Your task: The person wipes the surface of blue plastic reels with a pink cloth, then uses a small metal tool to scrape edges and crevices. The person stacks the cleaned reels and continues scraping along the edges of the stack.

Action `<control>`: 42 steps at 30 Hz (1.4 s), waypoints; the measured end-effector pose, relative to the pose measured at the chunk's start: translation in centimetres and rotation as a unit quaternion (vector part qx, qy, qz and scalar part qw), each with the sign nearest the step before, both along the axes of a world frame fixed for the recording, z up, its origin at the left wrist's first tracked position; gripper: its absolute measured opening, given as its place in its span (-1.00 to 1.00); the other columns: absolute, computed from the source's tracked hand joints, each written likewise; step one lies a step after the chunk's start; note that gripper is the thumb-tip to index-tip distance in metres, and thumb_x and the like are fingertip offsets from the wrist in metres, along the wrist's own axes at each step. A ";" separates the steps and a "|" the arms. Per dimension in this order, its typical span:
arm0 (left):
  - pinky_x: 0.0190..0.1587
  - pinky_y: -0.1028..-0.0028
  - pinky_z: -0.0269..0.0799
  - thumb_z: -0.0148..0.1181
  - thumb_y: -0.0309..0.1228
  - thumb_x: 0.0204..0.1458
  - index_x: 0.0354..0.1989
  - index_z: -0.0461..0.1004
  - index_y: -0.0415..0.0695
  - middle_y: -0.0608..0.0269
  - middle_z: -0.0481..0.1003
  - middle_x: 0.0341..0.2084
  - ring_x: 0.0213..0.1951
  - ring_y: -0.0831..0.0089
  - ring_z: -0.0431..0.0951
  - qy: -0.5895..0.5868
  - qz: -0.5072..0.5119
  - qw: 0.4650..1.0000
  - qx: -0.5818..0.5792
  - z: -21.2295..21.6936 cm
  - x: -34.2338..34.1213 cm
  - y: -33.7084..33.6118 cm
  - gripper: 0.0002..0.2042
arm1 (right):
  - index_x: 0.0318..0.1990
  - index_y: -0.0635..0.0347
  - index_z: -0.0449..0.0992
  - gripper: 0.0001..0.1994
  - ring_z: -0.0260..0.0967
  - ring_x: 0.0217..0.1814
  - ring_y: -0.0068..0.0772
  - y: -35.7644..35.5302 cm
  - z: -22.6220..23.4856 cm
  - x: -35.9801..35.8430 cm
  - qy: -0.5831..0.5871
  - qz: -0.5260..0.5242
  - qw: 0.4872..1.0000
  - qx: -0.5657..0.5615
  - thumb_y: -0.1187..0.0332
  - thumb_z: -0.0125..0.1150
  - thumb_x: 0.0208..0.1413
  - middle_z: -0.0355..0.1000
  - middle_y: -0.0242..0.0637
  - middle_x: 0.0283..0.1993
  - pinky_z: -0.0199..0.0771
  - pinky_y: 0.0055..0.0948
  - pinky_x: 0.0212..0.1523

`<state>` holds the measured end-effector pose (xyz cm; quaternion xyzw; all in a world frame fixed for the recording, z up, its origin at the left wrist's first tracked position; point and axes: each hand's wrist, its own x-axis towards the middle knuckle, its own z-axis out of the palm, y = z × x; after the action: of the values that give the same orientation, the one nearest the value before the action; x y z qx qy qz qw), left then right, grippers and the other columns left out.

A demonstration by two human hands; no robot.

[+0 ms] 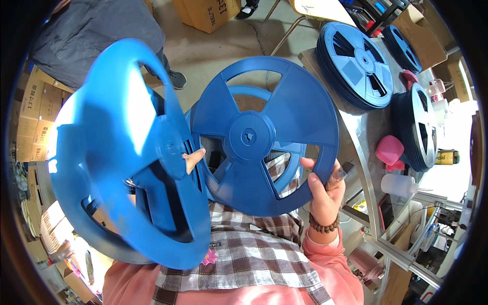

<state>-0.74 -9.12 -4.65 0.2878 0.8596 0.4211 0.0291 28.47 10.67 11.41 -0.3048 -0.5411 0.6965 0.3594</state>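
I see my right hand (324, 190) gripping a blue reel (264, 134) at its lower right rim, thumb pressed on the face toward me and the other fingers curled behind, so the rim is pinched between them; I judge this edge grip keeps the open spokes and centre hub clear and the disc facing me. A bead bracelet (324, 224) sits on the wrist just below that hand. My left hand (192, 158) is mostly hidden: only one or two fingertips (195, 155) show, poking past the hub of a second blue reel (127, 157) that is tilted and blurred, so I cannot tell how the rest of those fingers lie, though they seem to clamp that reel near its middle. The two reels overlap just beside those fingertips, the left one nearer the camera. Past my right fingers, further right, a metal table (358, 132) carries stacks of the same blue reels (356, 63), a pink object (390, 150) and a white bottle (399, 184). Below both hands lies a checked apron (249, 259) over pink sleeves.
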 end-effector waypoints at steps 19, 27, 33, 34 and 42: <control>0.06 0.19 0.42 0.13 -0.71 -0.17 0.44 -0.24 0.17 -0.12 0.27 0.09 0.07 -0.08 0.39 -0.036 -0.024 0.976 -0.213 9.7 0.8 4.0 -0.02 | 0.16 0.18 0.42 -0.51 0.03 -0.61 -0.75 2.0 -10.4 1.4 0.066 -0.047 0.945 -0.316 -0.03 -0.15 0.37 0.48 -0.44 -0.20 -0.01 -0.69 -0.62; 0.08 0.16 0.43 0.12 -0.66 -0.10 0.48 -0.27 0.20 -0.17 0.25 0.13 0.08 -0.11 0.40 -0.054 -0.058 0.965 -0.248 10.7 0.0 4.3 -0.03 | 0.25 0.34 0.31 -0.31 0.26 -0.41 -0.71 2.2 -10.3 0.7 -0.009 -0.103 0.980 -0.168 -0.17 -0.26 0.35 0.42 -0.28 0.14 0.24 -0.70 -0.47; 0.07 0.21 0.42 0.12 -0.58 -0.06 0.46 -0.16 0.06 -0.18 0.39 0.08 -0.02 -0.05 0.50 -0.088 -0.084 0.963 -0.239 12.5 -0.8 4.2 -0.13 | 0.20 0.32 0.35 -0.41 0.42 -0.04 -0.37 4.0 -13.2 2.3 0.059 -0.004 0.990 -0.126 -0.07 -0.12 0.33 0.46 -0.27 -0.01 0.42 -0.37 0.02; 0.07 0.23 0.42 0.13 -0.58 -0.06 0.45 -0.12 0.03 -0.18 0.42 0.06 -0.04 -0.02 0.53 -0.108 -0.088 0.965 -0.220 12.7 -0.9 4.3 -0.15 | 0.19 0.33 0.35 -0.45 0.41 -0.04 -0.36 3.7 -13.2 1.5 -0.004 -0.040 0.998 -0.043 -0.01 -0.06 0.33 0.46 -0.27 0.00 0.41 -0.36 0.04; 0.13 0.38 0.38 0.28 -0.57 -0.06 0.43 -0.07 -0.19 -0.02 0.42 0.11 0.08 0.33 0.47 -0.271 -0.106 0.956 -0.034 12.0 -2.3 2.9 -0.15 | 0.25 0.44 0.29 -0.46 0.38 0.15 -0.42 3.1 -10.9 -0.3 -0.044 -0.065 0.991 -0.113 0.42 0.30 0.15 0.40 -0.12 0.17 0.36 -0.45 0.19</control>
<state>-3.04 -6.24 7.34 0.2512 0.7980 0.4484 0.3148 28.21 13.80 0.55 -0.4080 -0.4533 0.7144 0.3432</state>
